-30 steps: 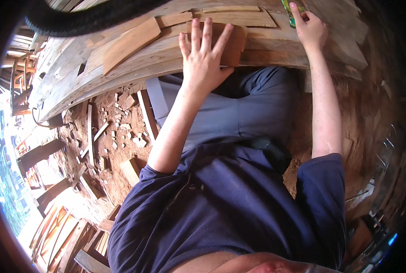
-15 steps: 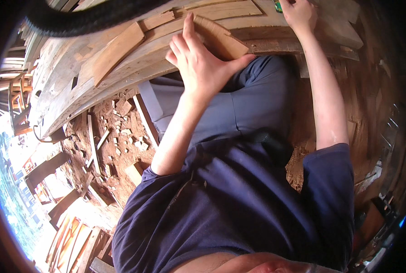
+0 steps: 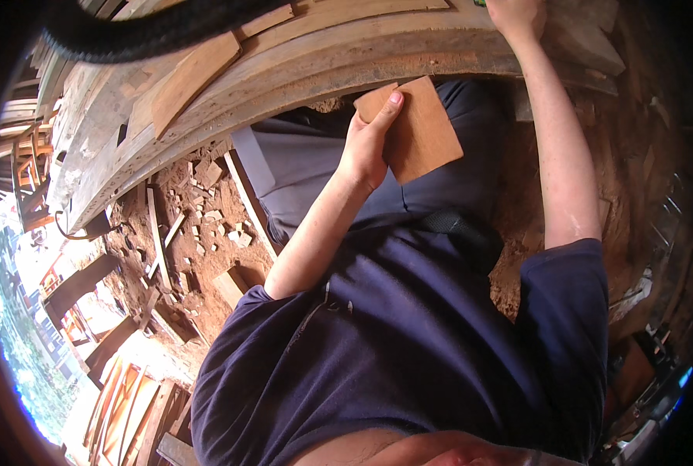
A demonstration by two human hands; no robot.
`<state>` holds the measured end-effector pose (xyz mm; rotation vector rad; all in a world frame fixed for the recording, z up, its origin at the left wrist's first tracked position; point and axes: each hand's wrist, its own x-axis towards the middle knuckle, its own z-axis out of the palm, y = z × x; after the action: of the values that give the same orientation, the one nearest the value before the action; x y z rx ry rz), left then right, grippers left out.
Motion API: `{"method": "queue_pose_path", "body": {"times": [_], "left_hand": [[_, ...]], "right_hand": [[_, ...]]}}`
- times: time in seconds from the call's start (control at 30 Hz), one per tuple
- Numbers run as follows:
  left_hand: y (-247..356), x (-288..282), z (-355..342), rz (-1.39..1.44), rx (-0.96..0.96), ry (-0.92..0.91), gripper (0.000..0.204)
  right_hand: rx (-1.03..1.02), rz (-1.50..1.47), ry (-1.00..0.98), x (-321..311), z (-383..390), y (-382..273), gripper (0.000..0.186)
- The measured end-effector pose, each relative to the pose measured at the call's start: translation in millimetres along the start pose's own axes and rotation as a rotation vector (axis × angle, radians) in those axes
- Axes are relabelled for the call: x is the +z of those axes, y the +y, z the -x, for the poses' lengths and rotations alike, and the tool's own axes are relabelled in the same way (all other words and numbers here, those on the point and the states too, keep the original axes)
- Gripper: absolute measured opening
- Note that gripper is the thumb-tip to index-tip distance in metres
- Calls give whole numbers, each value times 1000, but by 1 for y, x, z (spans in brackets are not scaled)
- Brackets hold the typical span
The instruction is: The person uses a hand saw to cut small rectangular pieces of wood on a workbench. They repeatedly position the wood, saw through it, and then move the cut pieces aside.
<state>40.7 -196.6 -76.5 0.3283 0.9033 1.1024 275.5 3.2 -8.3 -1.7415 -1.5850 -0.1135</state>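
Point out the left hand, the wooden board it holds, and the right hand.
Left hand (image 3: pixel 366 152): head view, near the thumb's base.
Wooden board (image 3: pixel 425 133): head view, on its broad face.
Right hand (image 3: pixel 519 17): head view, on its back.

We are looking across a weathered wooden table (image 3: pixel 300 76) stretching along the top of the frame. Left of centre, small wood offcuts (image 3: pixel 243 238) are lying scattered over a brown floor (image 3: pixel 210 273). Bright daylight is glaring at the left edge beside blurred greenery (image 3: pixel 28 349); wooden strips (image 3: pixel 121 412) are crowding the lower left, while the right side is lying in shadow.
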Motion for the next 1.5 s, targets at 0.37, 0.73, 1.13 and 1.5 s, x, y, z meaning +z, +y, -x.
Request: {"method": "queue_pose_path", "body": {"times": [0.37, 0.73, 1.13, 1.5], "left_hand": [[-5, -21, 36, -136, -4, -177, 32], [15, -18, 35, -138, 21, -180, 39], [106, 37, 34, -785, 938, -223, 30], [131, 24, -74, -1799, 1352, 55, 32]], "right_hand": [[-12, 22, 14, -1, 1, -1, 61], [5, 7, -16, 1, 1, 3, 61], [1, 36, 3, -1, 2, -3, 59], [-16, 32, -93, 9, -4, 21, 65]]}}
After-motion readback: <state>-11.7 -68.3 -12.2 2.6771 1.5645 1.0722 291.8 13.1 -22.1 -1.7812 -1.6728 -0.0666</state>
